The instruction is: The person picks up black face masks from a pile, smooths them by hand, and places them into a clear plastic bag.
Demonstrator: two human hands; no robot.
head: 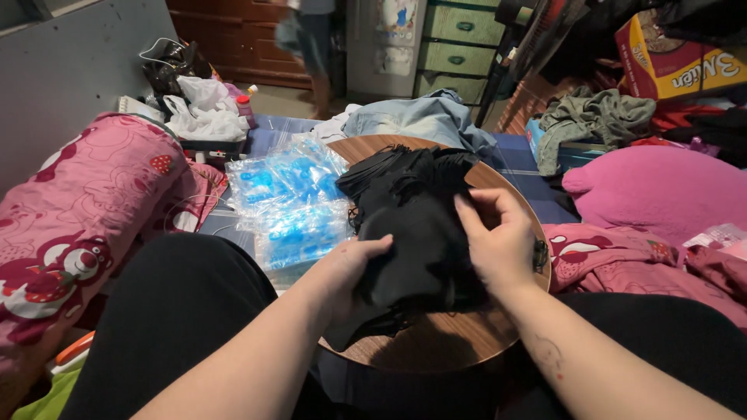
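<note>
Fingers (475,214) of both hands curled (thumbs included) around black cloth (412,225)

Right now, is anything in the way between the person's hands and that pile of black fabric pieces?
Nothing visible. The left hand and right hand are already on the black fabric pile, which lies on the round wooden tray. The clear plastic packets lie off to the left, clear of both hands.

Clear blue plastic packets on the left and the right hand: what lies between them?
In the head view, the pile of black fabric on the round wooden table lies between the plastic packets and the right hand, with the left hand gripping its near edge.
</note>
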